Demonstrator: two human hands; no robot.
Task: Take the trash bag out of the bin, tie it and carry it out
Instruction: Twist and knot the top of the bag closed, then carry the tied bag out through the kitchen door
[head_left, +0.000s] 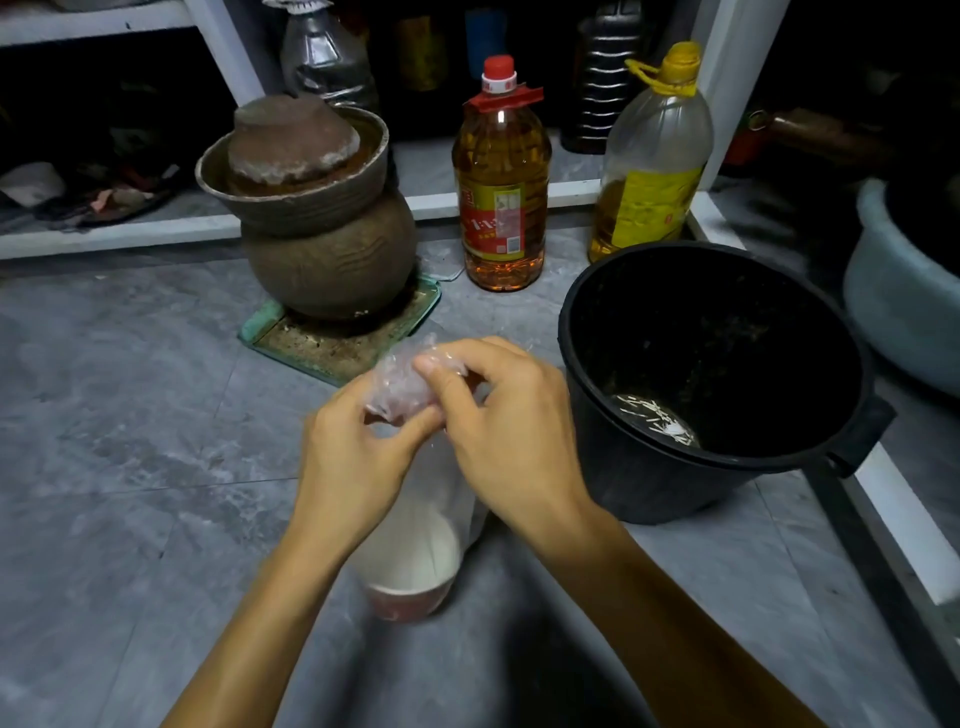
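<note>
Both hands pinch the gathered neck of the clear trash bag, out of the bin and over the floor.

Left hand (349, 457) and right hand (511, 423) are closed on the crumpled top of the trash bag (415, 525) — thin, soft, slick film, likely light, holding what looks like a white paper cup (410, 564) with a red base. Best grip seems the twisted neck, not the flimsy sides — those could tear. At 3 o'clock stands the black plastic bin (711, 379), round, scuffed, unlined. At 11 o'clock sits a rough clay jar (322, 228); at 12, two ribbed oil bottles (501, 182). Grey tile floor (130, 441), mottled, faintly dusty.
</note>
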